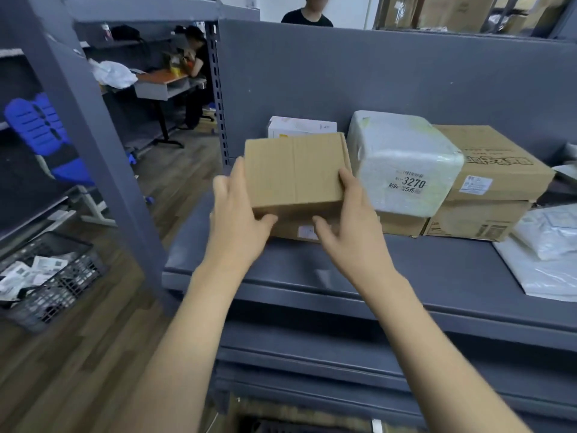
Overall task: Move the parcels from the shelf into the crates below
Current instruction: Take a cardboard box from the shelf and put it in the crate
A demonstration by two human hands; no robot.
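Both hands are on a small cardboard box [295, 170] near the left end of the grey shelf [390, 260]. The left hand [235, 220] grips its left side, fingers running up the side and thumb hooked under the near bottom edge; the right hand [352, 226] grips the right side the same way. Holding it from both sides with thumbs underneath looks like a way to lift it off without tilting it. The box sits on a flatter cardboard box [299, 228] with a small label on its front, which lies on the shelf.

Behind it, toward the back panel, is a white box [301, 128]. Just to its right a white wrapped parcel [402, 164] marked 3270 rests on more cardboard, and right of that two brown cartons [493, 182] are stacked. White plastic mailers [549, 245] lie at the shelf's right end.

The crates under the shelf are barely visible at the bottom edge. A dark mesh basket [53, 276] holding paper slips stands on the floor to the left.
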